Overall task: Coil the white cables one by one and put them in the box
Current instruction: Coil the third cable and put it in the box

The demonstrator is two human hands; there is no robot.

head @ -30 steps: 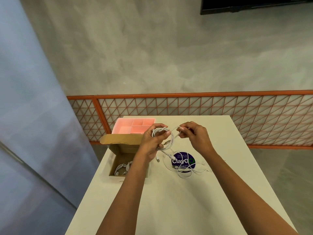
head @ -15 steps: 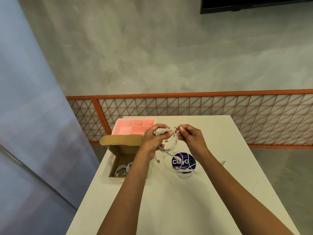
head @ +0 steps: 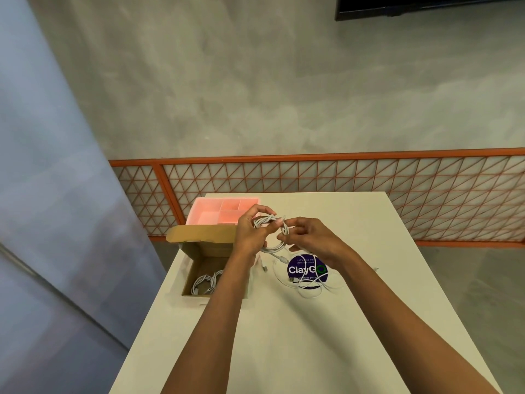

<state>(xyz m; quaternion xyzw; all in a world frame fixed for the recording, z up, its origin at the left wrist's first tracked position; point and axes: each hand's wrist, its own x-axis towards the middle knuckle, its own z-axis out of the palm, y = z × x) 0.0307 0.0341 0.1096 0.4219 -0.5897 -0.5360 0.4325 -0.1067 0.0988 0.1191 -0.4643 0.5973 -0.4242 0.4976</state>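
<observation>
Over a white table [head: 284, 336], a part-coiled cable [head: 272, 247] is pinched by left hand [head: 250, 234] and right hand [head: 309, 240]. Its tail [head: 279, 257], below the grip, is probably to be wound next.

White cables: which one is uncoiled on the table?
The loose cable sprawled across the purple ClayGo sticker, right of the cardboard box. Another is a coil in the left hand and right hand; the rest lie coiled in the box.

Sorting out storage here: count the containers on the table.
2. The open cardboard box sits at the table's left edge with coiled cables inside; the pink divided tray is just behind it. None seems hidden.
</observation>
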